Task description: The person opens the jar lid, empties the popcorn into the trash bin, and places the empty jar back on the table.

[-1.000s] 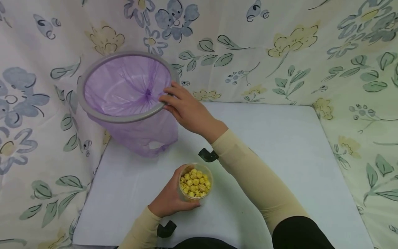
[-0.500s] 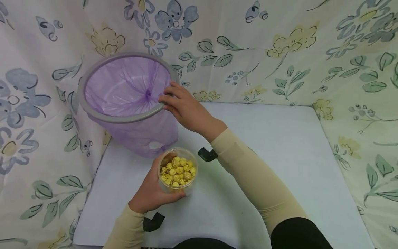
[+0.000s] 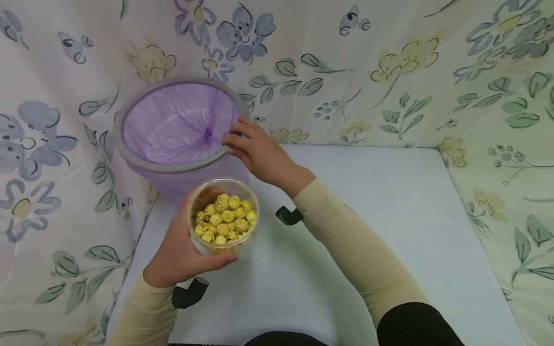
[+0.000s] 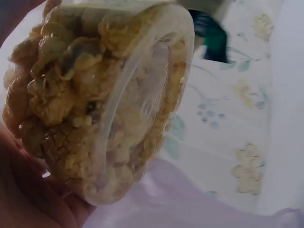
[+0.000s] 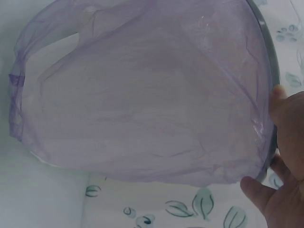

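Note:
My left hand (image 3: 175,252) grips a clear round plastic tub (image 3: 257,211) of yellow popcorn (image 3: 227,216), its open top facing the head camera. In the left wrist view the tub's base (image 4: 142,104) tilts toward the camera and popcorn presses against the wall. Just beyond the tub stands a trash can (image 3: 173,167) with a grey rim, lined with a purple plastic bag (image 3: 166,125) that is gathered in a knot at its right. My right hand (image 3: 266,156) pinches the right side of that rim. The tub overlaps the can's lower front in the head view.
A white tabletop (image 3: 372,202) lies under everything. Floral curtain (image 3: 337,57) hangs close behind and along both sides. Black straps (image 3: 289,216) stick out from both wrists.
My left hand has carried the tub up and leftward, closer to the trash can and the head camera. The right hand keeps its grip on the rim.

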`<act>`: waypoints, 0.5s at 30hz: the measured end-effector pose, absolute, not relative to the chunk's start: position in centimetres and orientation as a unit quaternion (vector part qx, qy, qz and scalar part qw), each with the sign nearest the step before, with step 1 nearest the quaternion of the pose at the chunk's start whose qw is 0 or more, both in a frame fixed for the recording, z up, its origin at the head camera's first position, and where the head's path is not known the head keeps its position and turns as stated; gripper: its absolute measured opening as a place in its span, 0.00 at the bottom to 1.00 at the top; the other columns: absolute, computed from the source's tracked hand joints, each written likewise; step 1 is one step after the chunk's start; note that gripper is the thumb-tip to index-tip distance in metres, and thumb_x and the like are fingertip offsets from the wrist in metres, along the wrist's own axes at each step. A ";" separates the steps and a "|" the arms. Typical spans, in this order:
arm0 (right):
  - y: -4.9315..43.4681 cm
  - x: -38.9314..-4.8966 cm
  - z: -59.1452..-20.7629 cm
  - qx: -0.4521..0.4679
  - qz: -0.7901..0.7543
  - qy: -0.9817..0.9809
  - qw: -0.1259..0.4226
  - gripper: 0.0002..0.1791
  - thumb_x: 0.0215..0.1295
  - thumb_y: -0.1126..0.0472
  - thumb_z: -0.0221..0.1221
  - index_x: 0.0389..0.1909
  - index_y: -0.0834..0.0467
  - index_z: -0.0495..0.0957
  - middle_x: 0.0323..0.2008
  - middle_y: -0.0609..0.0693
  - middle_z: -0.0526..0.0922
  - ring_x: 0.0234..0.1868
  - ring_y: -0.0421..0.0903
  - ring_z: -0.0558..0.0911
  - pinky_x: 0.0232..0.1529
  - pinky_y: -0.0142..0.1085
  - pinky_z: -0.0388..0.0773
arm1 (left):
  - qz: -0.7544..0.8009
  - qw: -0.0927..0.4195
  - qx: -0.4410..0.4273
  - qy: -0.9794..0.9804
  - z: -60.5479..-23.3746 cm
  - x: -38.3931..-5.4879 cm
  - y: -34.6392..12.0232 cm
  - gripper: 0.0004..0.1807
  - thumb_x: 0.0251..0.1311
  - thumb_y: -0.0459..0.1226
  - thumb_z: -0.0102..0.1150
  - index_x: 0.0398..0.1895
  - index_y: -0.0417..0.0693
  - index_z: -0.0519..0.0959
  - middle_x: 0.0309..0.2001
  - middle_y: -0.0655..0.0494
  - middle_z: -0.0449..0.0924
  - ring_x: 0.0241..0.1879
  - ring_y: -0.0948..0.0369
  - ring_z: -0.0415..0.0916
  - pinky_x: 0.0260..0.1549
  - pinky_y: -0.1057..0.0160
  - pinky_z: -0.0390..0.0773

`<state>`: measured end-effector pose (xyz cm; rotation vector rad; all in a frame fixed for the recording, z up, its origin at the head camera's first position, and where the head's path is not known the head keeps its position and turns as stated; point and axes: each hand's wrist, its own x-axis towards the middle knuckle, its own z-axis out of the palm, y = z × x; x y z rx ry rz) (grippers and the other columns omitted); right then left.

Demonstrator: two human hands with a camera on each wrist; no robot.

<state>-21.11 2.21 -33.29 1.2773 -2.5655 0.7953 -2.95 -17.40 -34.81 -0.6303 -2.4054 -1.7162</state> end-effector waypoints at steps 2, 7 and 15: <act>2.1 -21.1 -33.2 0.427 0.262 -0.862 0.079 0.18 0.83 0.54 0.53 0.64 0.54 0.81 0.67 0.54 0.76 0.83 0.54 0.55 0.81 0.36 0.43 | -0.563 0.081 -0.207 -0.796 -33.6 -3.2 -17.7 0.73 0.26 0.23 0.87 0.82 0.52 0.56 0.71 0.48 0.69 0.69 0.55 0.69 0.67 0.68 0.68; 2.1 -20.9 -32.9 0.416 0.257 -0.870 0.066 0.19 0.83 0.54 0.53 0.66 0.53 0.81 0.68 0.53 0.75 0.84 0.52 0.54 0.81 0.36 0.43 | -0.583 0.123 -0.175 -0.784 -30.4 -3.8 -18.4 0.72 0.26 0.16 0.81 0.82 0.51 0.55 0.71 0.42 0.68 0.69 0.53 0.67 0.67 0.69 0.69; 2.2 -20.7 -33.1 0.420 0.265 -0.865 0.072 0.18 0.83 0.54 0.53 0.65 0.55 0.81 0.67 0.53 0.76 0.83 0.53 0.55 0.81 0.36 0.43 | -0.569 0.189 -0.085 -0.796 -26.7 -5.2 -19.7 0.64 0.38 0.18 0.78 0.80 0.58 0.57 0.71 0.52 0.68 0.68 0.54 0.66 0.64 0.70 0.73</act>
